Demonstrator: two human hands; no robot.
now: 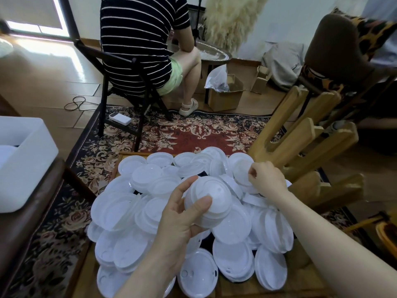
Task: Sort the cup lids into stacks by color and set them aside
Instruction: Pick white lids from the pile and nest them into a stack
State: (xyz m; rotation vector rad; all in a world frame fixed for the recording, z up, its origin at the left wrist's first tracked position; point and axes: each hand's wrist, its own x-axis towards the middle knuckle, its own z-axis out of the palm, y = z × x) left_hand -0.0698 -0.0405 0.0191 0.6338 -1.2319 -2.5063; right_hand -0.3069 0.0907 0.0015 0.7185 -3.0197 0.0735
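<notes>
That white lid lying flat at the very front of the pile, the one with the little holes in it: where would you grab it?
A guess: by its rim. The front lid lies flat with its near edge free, while neighbours crowd its far side. Coming from the near side, fingers could pinch that thin raised edge. The left hand holds a small stack of lids, so the right hand seems freer.

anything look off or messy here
The white lids lie in a loose heap on the wooden tray, tilted and overlapping, some hanging over its left edge. No sorted stacks show except the small one in the left hand. The right hand pinches a lid in the heap.
</notes>
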